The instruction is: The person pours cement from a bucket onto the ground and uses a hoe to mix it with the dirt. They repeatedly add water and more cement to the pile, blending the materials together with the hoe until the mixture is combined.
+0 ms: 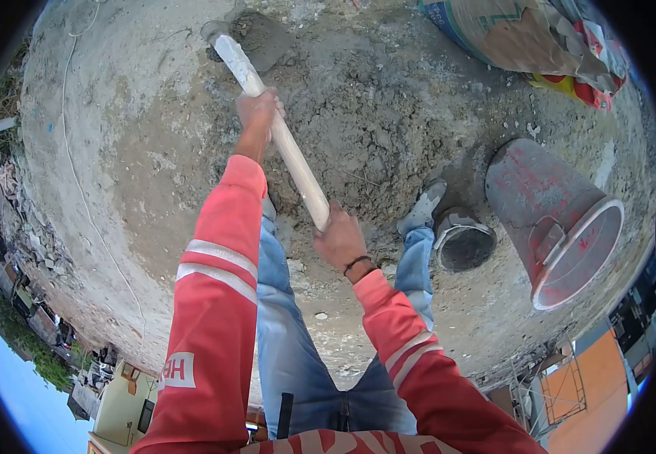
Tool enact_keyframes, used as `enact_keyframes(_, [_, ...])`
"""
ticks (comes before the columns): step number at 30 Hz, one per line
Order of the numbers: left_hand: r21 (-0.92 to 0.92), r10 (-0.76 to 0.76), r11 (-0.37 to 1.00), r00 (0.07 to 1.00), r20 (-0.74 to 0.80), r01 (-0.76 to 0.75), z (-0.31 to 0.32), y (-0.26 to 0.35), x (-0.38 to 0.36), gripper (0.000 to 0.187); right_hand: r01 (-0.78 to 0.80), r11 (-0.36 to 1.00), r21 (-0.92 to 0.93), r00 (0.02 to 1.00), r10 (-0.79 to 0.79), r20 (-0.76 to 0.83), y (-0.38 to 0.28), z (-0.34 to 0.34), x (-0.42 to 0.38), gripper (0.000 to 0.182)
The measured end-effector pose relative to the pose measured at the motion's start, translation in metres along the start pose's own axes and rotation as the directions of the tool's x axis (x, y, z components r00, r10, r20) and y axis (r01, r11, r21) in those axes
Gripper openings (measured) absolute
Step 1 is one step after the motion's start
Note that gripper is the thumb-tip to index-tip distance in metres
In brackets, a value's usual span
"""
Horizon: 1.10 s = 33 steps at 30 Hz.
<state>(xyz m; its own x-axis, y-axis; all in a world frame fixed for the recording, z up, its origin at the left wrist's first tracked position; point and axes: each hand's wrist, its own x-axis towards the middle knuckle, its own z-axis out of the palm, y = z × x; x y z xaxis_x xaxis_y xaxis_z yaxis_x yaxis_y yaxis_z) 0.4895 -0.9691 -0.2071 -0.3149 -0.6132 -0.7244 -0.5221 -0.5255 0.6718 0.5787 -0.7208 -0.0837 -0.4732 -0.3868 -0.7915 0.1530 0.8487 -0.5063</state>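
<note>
Across the middle of the head view runs the pale wooden handle (295, 163) of a hoe. Its far end is smeared with grey mortar, and the mortar-caked head (214, 32) rests at the ground, its edges hard to make out. My left hand (258, 110) is wrapped round the upper part of the handle. Close to the butt end, my right hand (341, 238) is closed on the same handle. Beneath the hoe lies a spread of damp grey mortar mix (365, 121), lumpy and rough. My feet stand at its near edge.
To the right, a large red-stained grey bucket (524, 197) lies tipped on its side. A small dark bucket (464, 242) sits beside my right foot. Torn sacks (517, 30) lie at the upper right. A thin cord (78, 178) trails along the left ground.
</note>
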Motion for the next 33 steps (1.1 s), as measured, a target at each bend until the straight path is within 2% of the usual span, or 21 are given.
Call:
enact_keyframes(2, [0.078, 0.023, 0.997, 0.999, -0.040, -0.019, 0.006, -0.033, 0.007, 0.012, -0.013, 0.999, -0.043, 1.000, 0.014, 0.017, 0.011, -0.004, 0.006, 0.049])
enact_keyframes(4, [0.176, -0.125, 0.976, 0.991, -0.046, 0.132, 0.013, -0.122, -0.027, 0.013, -0.185, 0.983, -0.001, 0.978, 0.185, 0.093, 0.048, 0.005, -0.046, 0.046])
enact_keyframes(5, [0.227, -0.256, 0.935, 0.962, -0.094, 0.271, 0.021, -0.155, -0.066, 0.014, -0.240, 0.971, -0.008, 0.965, 0.239, 0.103, 0.069, 0.007, -0.078, 0.045])
enact_keyframes(7, [0.205, -0.334, 0.916, 0.938, -0.089, 0.346, 0.032, -0.183, -0.135, 0.013, -0.294, 0.955, 0.041, 0.953, 0.289, 0.096, 0.102, -0.003, -0.138, 0.042])
enact_keyframes(10, [0.256, -0.371, 0.887, 0.923, -0.105, 0.385, 0.048, -0.196, -0.184, 0.015, -0.307, 0.947, 0.097, 0.951, 0.303, 0.058, 0.107, -0.024, -0.188, 0.036])
enact_keyframes(12, [0.510, -0.250, 0.815, 0.961, -0.120, 0.275, 0.073, -0.177, -0.203, 0.019, -0.315, 0.923, 0.218, 0.948, 0.318, 0.022, 0.113, -0.030, -0.204, 0.036])
enact_keyframes(13, [0.481, -0.278, 0.834, 0.959, -0.060, 0.272, 0.089, -0.159, -0.209, 0.023, -0.292, 0.927, 0.234, 0.950, 0.310, -0.043, 0.121, -0.026, -0.206, 0.036])
enact_keyframes(15, [0.457, -0.183, 0.878, 0.982, 0.052, 0.140, 0.129, -0.111, -0.214, 0.022, -0.260, 0.929, 0.262, 0.946, 0.300, -0.123, 0.122, -0.033, -0.188, 0.035])
enact_keyframes(16, [0.448, 0.053, 0.887, 0.988, 0.147, -0.114, 0.145, -0.125, -0.194, 0.020, -0.230, 0.932, 0.279, 0.936, 0.290, -0.198, 0.121, -0.037, -0.177, 0.034])
enact_keyframes(18, [0.477, 0.192, 0.832, 0.953, 0.234, -0.285, 0.192, -0.086, -0.178, 0.021, -0.097, 0.919, 0.382, 0.924, 0.226, -0.308, 0.119, -0.052, -0.142, 0.032])
enact_keyframes(19, [0.538, 0.199, 0.784, 0.946, 0.255, -0.310, 0.215, -0.073, -0.170, 0.026, -0.103, 0.916, 0.387, 0.925, 0.232, -0.303, 0.122, -0.052, -0.124, 0.032])
enact_keyframes(20, [0.533, 0.234, 0.765, 0.928, 0.291, -0.360, 0.230, -0.060, -0.170, 0.032, -0.132, 0.877, 0.463, 0.923, 0.278, -0.264, 0.127, -0.050, -0.107, 0.028])
enact_keyframes(22, [0.641, 0.137, 0.686, 0.926, 0.351, -0.344, 0.237, -0.086, -0.159, 0.038, -0.163, 0.835, 0.526, 0.921, 0.320, -0.222, 0.131, -0.030, -0.102, 0.025])
enact_keyframes(23, [0.733, 0.019, 0.609, 0.929, 0.370, -0.304, 0.221, -0.105, -0.164, 0.040, -0.274, 0.588, 0.761, 0.905, 0.426, -0.003, 0.123, -0.010, -0.112, 0.019])
enact_keyframes(24, [0.809, -0.093, 0.519, 0.923, 0.372, -0.274, 0.198, -0.137, -0.168, 0.043, -0.378, 0.273, 0.885, 0.865, 0.446, 0.231, 0.114, 0.004, -0.121, 0.014])
enact_keyframes(26, [0.869, -0.226, 0.467, 0.929, 0.295, -0.162, 0.145, -0.215, -0.170, 0.043, -0.422, 0.111, 0.900, 0.803, 0.507, 0.314, 0.077, 0.007, -0.141, 0.011])
enact_keyframes(27, [0.875, -0.251, 0.461, 0.925, 0.287, -0.147, 0.134, -0.217, -0.176, 0.041, -0.411, 0.114, 0.905, 0.807, 0.507, 0.303, 0.073, 0.002, -0.146, 0.011])
enact_keyframes(29, [0.879, -0.268, 0.458, 0.923, 0.276, -0.131, 0.123, -0.207, -0.173, 0.039, -0.550, 0.068, 0.832, 0.765, 0.442, 0.469, 0.068, -0.013, -0.156, 0.011])
enact_keyframes(30, [0.856, -0.283, 0.510, 0.923, 0.261, -0.086, 0.120, -0.201, -0.169, 0.034, -0.552, 0.073, 0.831, 0.766, 0.437, 0.470, 0.060, -0.023, -0.161, 0.011])
enact_keyframes(32, [0.831, -0.294, 0.554, 0.924, 0.246, -0.045, 0.107, -0.180, -0.175, 0.029, -0.526, 0.156, 0.836, 0.806, 0.406, 0.431, 0.036, -0.052, -0.172, 0.012])
enact_keyframes(33, [0.742, -0.382, 0.664, 0.896, 0.228, 0.094, 0.098, -0.162, -0.185, 0.024, -0.551, 0.242, 0.799, 0.811, 0.381, 0.444, 0.031, -0.069, -0.187, 0.012])
